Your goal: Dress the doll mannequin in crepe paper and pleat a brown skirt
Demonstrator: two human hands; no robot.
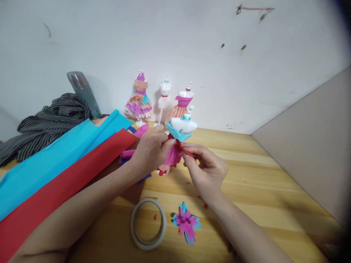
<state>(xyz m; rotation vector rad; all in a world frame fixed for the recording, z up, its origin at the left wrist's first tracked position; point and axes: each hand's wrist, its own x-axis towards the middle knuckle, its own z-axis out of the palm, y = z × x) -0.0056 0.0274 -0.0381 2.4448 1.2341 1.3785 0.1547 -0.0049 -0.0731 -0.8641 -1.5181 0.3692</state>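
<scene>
Your left hand (153, 146) is closed at the waist of the nearest small white mannequin (184, 125), thumb pressed over the red paper there. This mannequin stands upright on the wooden surface (233, 146), between your hands, dressed in a light blue paper top (178, 135) and a magenta paper skirt (173, 157), with peach and red paper at the hem. Your right hand (207, 170) pinches a narrow red paper strip (189, 151) between thumb and fingers, right beside that waist.

Behind it, near the wall, you have three more mannequins: one in a ruffled multicoloured dress (139, 104), a mostly bare white one (164, 89), and one in a magenta and peach dress (184, 102). To the left lie long bright blue paper (63, 153) and long red paper (68, 182). Nearer you are a roll of tape (134, 227) and a magenta and blue paper flower (185, 221), set apart from each other.
</scene>
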